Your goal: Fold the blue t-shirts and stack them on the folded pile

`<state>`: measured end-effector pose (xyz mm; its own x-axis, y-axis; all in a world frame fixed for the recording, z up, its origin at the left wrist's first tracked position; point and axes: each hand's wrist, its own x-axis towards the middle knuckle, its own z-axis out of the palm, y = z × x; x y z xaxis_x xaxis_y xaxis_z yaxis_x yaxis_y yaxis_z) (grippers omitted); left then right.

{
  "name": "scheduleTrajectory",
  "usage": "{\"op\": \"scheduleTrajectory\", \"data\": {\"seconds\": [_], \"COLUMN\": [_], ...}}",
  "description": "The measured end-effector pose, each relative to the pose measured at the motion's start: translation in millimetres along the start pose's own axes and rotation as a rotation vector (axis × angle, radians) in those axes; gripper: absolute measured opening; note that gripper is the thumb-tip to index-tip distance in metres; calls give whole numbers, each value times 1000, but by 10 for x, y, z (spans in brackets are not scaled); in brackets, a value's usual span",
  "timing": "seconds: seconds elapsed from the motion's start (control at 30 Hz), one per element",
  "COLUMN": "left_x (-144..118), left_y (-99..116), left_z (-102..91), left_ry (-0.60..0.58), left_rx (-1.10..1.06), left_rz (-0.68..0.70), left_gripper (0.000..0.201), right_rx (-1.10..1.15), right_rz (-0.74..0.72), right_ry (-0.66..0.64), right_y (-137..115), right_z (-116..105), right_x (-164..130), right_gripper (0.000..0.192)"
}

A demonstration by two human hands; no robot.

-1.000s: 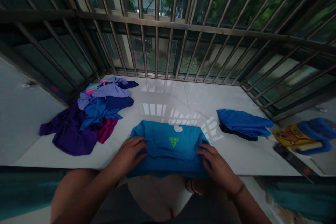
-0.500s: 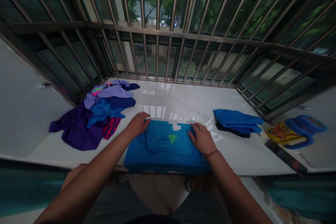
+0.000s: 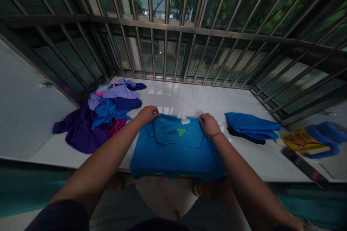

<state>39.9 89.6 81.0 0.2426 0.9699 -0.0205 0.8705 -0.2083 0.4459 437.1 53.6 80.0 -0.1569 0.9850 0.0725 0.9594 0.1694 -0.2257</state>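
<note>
While both forearms stretch forward over the window ledge [image 3: 214, 103], the left hand [image 3: 149, 114] pinches the far edge of a teal-blue garment [image 3: 177, 158] near its left corner, thumb and fingers closed on the cloth. The right hand [image 3: 210, 124] grips the same edge near the other corner, its fingers curled in; a thin bracelet [image 3: 216, 135] circles that wrist. The teal-blue garment lies spread at the front of the ledge, between the arms, its near side reaching the ledge's front edge. A folded section with a green logo [image 3: 180, 132] rests on top of it, toward the far edge, and a ragged white patch [image 3: 185, 119] shows beside that edge, between the hands.

To the left sits a loose heap of clothes: a dark purple piece [image 3: 84, 130], a lilac one [image 3: 123, 92], a bright blue one [image 3: 105, 112] and a red striped one [image 3: 118, 127]. Well to the right, a folded blue garment [image 3: 252, 125] lies over a dark cloth [image 3: 245, 136]. Beyond it stands a blurred yellow-and-blue container [image 3: 300, 140], with a dark flat box [image 3: 303, 166] just in front. Metal bars [image 3: 173, 28] line the window behind.
</note>
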Motion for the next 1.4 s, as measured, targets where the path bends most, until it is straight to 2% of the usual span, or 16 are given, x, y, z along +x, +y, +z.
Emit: {"op": "scheduleTrajectory", "data": {"seconds": [0.13,0.2,0.27,0.33,0.47,0.53,0.6,0.67,0.77,0.87,1.0,1.1,1.17,1.27,1.33,1.4], "left_x": [-31,-242,-588,-1025,-1923,-2308,-2636,-2902,-3164,-3265,-3197,-2987,-2789,-2512,-2405,-2382], "left_y": [126,189,218,192,-7,-117,-193,-232,-258,-256,-135,-9,35,25,-11,-53], "left_z": [-315,-423,-442,-346,89,307,464,567,687,769,698,590,564,600,640,673], "left_ry": [234,349,392,347,208,204,223,219,124,60,233,336,361,306,254,227], "left_rx": [-48,-90,-108,-88,13,17,-31,-92,-155,-198,-207,-161,-78,69,131,150], "left_rz": [94,196,286,335,318,284,204,73,-174,-331,-325,-165,-3,147,171,178], "left_gripper": [18,20,23,25,23,26,29,32,40,42,37,33,31,36,32,29], "right_rx": [84,144,182,201,281,298,340,409,508,566,476,336,241,168,178,189], "right_rz": [-71,-148,-203,-220,-328,-342,-282,-161,40,161,250,135,11,-129,-171,-176], "right_ry": [208,356,450,410,59,-36,-52,-30,-51,-68,142,257,254,156,104,107], "right_y": [29,69,110,128,76,36,16,24,69,94,4,-111,-155,-135,-74,8], "right_z": [-316,-455,-518,-484,-225,-87,27,134,308,448,442,373,353,341,312,269], "right_x": [7,-179,-492,-895,-1764,-2140,-2442,-2663,-2862,-2947,-2919,-2758,-2600,-2375,-2292,-2287], "right_gripper": [37,39,39,36,26,24,25,31,41,40,37,30,36,31,28,30]}}
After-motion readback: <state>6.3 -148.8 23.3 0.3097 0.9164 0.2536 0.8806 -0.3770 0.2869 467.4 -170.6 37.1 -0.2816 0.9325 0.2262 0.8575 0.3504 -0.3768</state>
